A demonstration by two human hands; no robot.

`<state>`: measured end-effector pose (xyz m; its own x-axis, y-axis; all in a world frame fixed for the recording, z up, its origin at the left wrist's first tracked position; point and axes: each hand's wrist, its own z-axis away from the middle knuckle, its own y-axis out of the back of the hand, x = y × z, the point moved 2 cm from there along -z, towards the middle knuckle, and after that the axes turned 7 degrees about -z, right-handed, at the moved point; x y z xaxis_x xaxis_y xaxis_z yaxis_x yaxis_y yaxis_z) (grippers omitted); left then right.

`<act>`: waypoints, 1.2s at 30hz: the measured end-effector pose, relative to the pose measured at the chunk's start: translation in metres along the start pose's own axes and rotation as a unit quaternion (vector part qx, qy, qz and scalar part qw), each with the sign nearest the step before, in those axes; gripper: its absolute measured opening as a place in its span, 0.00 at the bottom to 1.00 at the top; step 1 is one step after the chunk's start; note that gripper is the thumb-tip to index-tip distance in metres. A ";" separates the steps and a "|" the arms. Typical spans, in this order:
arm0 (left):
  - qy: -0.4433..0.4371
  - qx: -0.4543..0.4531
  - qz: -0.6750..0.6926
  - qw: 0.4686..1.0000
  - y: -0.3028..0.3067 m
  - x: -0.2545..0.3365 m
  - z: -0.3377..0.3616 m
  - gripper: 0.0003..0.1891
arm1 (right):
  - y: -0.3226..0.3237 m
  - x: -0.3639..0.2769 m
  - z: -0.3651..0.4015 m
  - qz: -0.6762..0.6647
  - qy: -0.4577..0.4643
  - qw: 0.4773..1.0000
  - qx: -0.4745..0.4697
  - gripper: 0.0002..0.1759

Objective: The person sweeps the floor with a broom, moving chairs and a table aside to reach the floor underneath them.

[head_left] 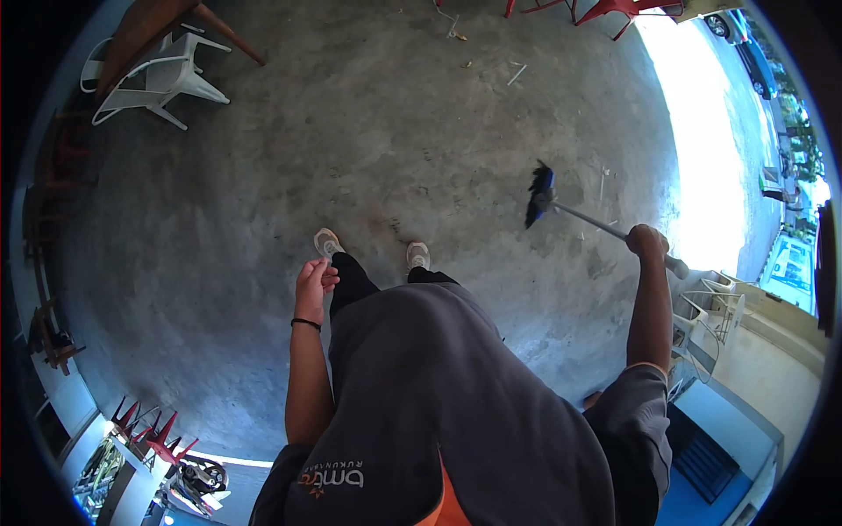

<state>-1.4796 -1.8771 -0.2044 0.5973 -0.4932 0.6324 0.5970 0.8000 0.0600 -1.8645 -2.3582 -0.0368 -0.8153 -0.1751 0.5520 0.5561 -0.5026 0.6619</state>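
My right hand (647, 242) is wrapped around the grey handle of a broom (592, 221), held out to my right. The broom's head (541, 194), with dark bristles and a blue part, is low at the concrete floor (395, 140); whether it touches is hard to tell. My left hand (316, 279) is in front of my left leg with its fingers curled and drawn together. Anything between those fingertips is too small to make out. A thin white strip (517, 74) and small scraps (467, 64) lie on the floor ahead.
A white metal chair (167, 74) stands beside a wooden table (145, 35) at the upper left. Red chairs (627, 9) are at the top right, white chairs (715, 311) at the right. Bright sunlit ground (702, 131) lies beyond the floor's right edge.
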 end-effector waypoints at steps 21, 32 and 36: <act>-0.049 0.005 0.091 0.995 0.239 0.098 -0.074 0.11 | -0.005 -0.678 0.280 -0.059 0.445 0.885 -0.126 0.21; 0.067 0.162 0.133 0.975 0.278 0.069 -0.059 0.10 | 0.020 -0.896 0.303 -0.088 0.375 0.912 -0.139 0.21; 0.076 0.166 0.101 0.978 0.254 0.093 -0.074 0.12 | 0.038 -0.829 0.216 -0.085 0.342 0.926 -0.133 0.26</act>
<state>-1.2333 -1.7450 -0.1874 0.7736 -0.3381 0.5360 0.2664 0.9409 0.2090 -1.1321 -2.0492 -0.3598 -0.8499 -0.5237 -0.0587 0.4251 -0.7471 0.5111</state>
